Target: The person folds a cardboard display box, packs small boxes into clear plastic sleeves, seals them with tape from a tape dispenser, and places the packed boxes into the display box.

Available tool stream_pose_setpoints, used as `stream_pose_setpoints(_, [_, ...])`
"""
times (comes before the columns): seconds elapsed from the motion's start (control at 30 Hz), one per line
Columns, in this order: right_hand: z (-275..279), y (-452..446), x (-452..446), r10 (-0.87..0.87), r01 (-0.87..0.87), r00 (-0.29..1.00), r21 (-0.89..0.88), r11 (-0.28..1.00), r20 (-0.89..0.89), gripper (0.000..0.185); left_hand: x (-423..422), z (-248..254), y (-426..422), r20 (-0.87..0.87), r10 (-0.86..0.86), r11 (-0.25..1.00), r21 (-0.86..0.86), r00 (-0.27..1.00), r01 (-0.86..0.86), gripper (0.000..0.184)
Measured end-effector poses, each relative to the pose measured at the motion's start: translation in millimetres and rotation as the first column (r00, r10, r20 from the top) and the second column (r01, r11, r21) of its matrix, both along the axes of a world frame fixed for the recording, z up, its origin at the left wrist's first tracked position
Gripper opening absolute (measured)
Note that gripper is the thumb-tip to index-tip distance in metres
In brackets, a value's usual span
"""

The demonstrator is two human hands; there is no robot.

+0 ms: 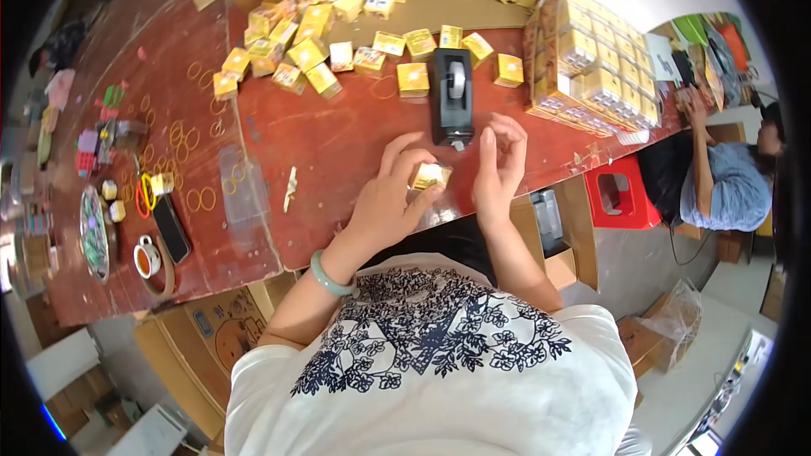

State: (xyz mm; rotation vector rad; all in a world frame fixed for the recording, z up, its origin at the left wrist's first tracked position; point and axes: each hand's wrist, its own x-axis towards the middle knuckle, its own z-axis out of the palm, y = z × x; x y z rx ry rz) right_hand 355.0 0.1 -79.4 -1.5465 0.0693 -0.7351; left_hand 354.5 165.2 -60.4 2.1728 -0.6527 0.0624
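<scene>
A small yellow-and-white box (432, 176) is held by my left hand (387, 196), between thumb and fingers, low over the front of the red table. My right hand (500, 171) is raised to the right of that box and apart from it. Its fingers are loosely bent, with a gap to the thumb, and I see nothing held in them. Just beyond both hands stands a black tape dispenser (452, 101), with a bit of tape at its near end. Loose yellow boxes (413, 80) lie around the dispenser's far side.
Many more yellow boxes spill from an open carton (363, 27) at the back. A stacked block of boxes (591, 67) stands right. Rubber bands, scissors (145, 194), a phone (171, 228) and a cup (147, 257) lie left. Another person (731, 177) sits at far right, near a red stool (623, 196).
</scene>
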Motion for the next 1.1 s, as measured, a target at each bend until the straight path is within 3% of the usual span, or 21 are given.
stream_pose_setpoints(0.07, [-25, -27, 16, -0.158, 0.113, 0.973, -0.251, 0.961, -0.166, 0.011, 3, 3, -13, 0.119, -0.039, 0.972, 0.234, 0.992, 0.010, 0.039])
stream_pose_setpoints(0.1, [-26, -32, 26, -0.105, 0.047, 0.988, -0.419, 0.907, -0.116, 0.010, 5, -2, -17, 0.161, -0.089, 0.937, 0.347, 0.983, 0.028, 0.037])
stream_pose_setpoints(0.13, [-28, -35, 33, 0.000, -0.085, 0.981, -0.431, 0.898, -0.192, 0.011, 10, -12, -20, 0.209, -0.154, 0.895, 0.443, 0.966, 0.046, 0.036])
stream_pose_setpoints(0.17, [-10, -31, 31, 0.131, -0.214, 0.951, -0.291, 0.933, -0.278, 0.009, 11, -16, -23, 0.295, -0.174, 0.895, 0.446, 0.940, 0.026, 0.034])
stream_pose_setpoints(0.23, [-35, -31, 37, 0.071, -0.103, 0.983, -0.192, 0.976, -0.166, 0.007, 10, -15, -27, 0.343, -0.189, 0.835, 0.549, 0.920, -0.033, 0.032])
stream_pose_setpoints(0.3, [-42, -26, 33, 0.097, -0.084, 0.960, 0.061, 0.995, -0.263, 0.010, 3, -13, -33, 0.389, -0.225, 0.759, 0.645, 0.893, -0.090, 0.034])
stream_pose_setpoints(0.4, [-44, -22, 23, 0.216, -0.088, 0.889, 0.313, 0.946, -0.403, 0.009, -2, -19, -37, 0.410, -0.232, 0.720, 0.682, 0.882, -0.128, 0.035])
stream_pose_setpoints(0.6, [-38, -21, 11, 0.245, -0.084, 0.844, 0.334, 0.939, -0.477, 0.007, -1, -18, -35, 0.372, -0.237, 0.733, 0.675, 0.897, -0.086, 0.036])
stream_pose_setpoints(0.73, [-57, -9, -10, 0.071, -0.005, 0.917, 0.167, 0.986, -0.392, 0.005, 2, -13, -32, 0.362, -0.252, 0.799, 0.601, 0.898, -0.018, 0.038])
stream_pose_setpoints(0.8, [-83, -14, -12, 0.038, -0.031, 0.965, 0.031, 0.999, -0.261, 0.004, 3, -17, -31, 0.367, -0.254, 0.796, 0.605, 0.895, -0.023, 0.039])
stream_pose_setpoints(0.83, [-73, -13, -18, -0.008, -0.007, 0.955, -0.048, 0.999, -0.296, 0.005, 5, -14, -31, 0.349, -0.226, 0.784, 0.619, 0.909, -0.043, 0.039])
stream_pose_setpoints(0.9, [-58, -24, -26, -0.114, 0.033, 0.963, -0.312, 0.950, -0.246, 0.005, 7, -4, -26, 0.228, -0.232, 0.856, 0.509, 0.945, 0.087, 0.038])
stream_pose_setpoints(0.97, [-18, -37, -29, -0.122, 0.064, 0.982, -0.359, 0.931, -0.142, 0.012, 16, 5, -15, -0.030, -0.168, 0.977, 0.125, 0.985, 0.171, 0.043])
stream_pose_setpoints(1.0, [3, -41, -31, 0.011, -0.064, 0.975, -0.231, 0.971, -0.223, 0.013, 18, 10, -9, -0.040, -0.112, 0.982, 0.147, 0.993, 0.117, 0.043])
stream_pose_setpoints(1.03, [24, -46, -31, 0.141, -0.177, 0.947, -0.100, 0.979, -0.290, 0.015, 19, 14, -6, -0.277, -0.146, 0.989, -0.070, 0.950, 0.131, 0.050])
stream_pose_setpoints(1.07, [46, -48, -25, 0.261, -0.300, 0.940, -0.170, 0.939, -0.219, 0.015, 18, 18, -1, -0.475, -0.229, 0.951, -0.295, 0.850, 0.091, 0.057])
stream_pose_setpoints(1.1, [64, -53, -19, 0.402, -0.446, 0.892, -0.252, 0.859, -0.209, 0.019, 18, 25, 4, -0.482, -0.200, 0.955, -0.290, 0.853, 0.060, 0.057])
